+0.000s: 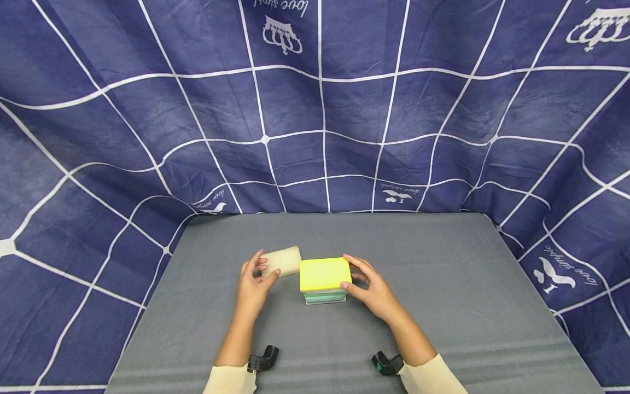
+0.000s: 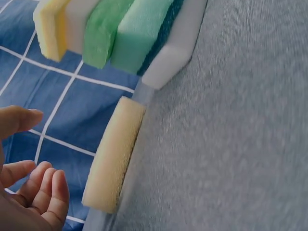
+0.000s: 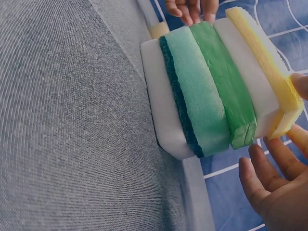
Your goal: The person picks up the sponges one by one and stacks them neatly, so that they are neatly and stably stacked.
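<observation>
A stack of blocks stands on the grey table, with a yellow sponge (image 1: 322, 273) on top. Under it, in the right wrist view, come a white sponge (image 3: 245, 67), a green block (image 3: 226, 82), a mint-green sponge (image 3: 197, 91) with a dark scouring layer, and a white block (image 3: 166, 110) at the bottom. My right hand (image 1: 376, 293) pinches the yellow sponge at its right side, thumb at the front and a finger at the back. Left of the stack, a beige sponge (image 1: 285, 260) lies flat. Above it hovers my left hand (image 1: 252, 287), fingers loosely bent, apart from it in the left wrist view.
The grey table (image 1: 418, 246) reaches back to a blue curtain (image 1: 354, 120) with white grid lines, which hangs behind and at both sides. Black wrist cameras (image 1: 264, 358) are strapped to both wrists.
</observation>
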The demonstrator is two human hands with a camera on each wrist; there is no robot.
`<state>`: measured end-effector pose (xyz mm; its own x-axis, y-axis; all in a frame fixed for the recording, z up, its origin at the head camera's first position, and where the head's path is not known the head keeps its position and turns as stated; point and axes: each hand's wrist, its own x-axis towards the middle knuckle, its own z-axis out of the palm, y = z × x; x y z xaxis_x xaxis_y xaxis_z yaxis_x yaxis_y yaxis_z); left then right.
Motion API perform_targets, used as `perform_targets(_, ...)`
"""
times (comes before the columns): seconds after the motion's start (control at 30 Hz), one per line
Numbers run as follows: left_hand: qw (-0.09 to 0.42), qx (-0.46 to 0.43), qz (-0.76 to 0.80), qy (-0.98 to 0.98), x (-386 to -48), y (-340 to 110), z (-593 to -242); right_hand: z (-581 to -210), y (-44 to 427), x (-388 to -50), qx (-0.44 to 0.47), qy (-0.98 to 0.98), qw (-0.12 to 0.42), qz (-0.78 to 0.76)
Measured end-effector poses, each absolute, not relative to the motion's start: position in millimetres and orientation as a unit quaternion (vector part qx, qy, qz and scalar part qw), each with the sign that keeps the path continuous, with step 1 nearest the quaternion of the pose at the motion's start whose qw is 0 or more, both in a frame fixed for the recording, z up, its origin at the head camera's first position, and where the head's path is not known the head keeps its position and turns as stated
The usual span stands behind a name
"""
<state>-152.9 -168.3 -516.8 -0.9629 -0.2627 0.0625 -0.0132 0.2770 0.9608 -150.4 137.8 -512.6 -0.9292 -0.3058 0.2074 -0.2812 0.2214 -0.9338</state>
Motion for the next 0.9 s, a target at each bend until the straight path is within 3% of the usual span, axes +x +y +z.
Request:
perform_targets(0.43, 0.052, 0.141, -0.556, -0.817, -154, -180, -527, -511, 137, -150, -0.181, 0.789, 0.017, -0.588)
perform_targets(0.9, 0.02, 0.152, -0.553, -0.819, -159, -184, -540, -475, 133, -135, -0.188, 0.787, 0.019, -0.588)
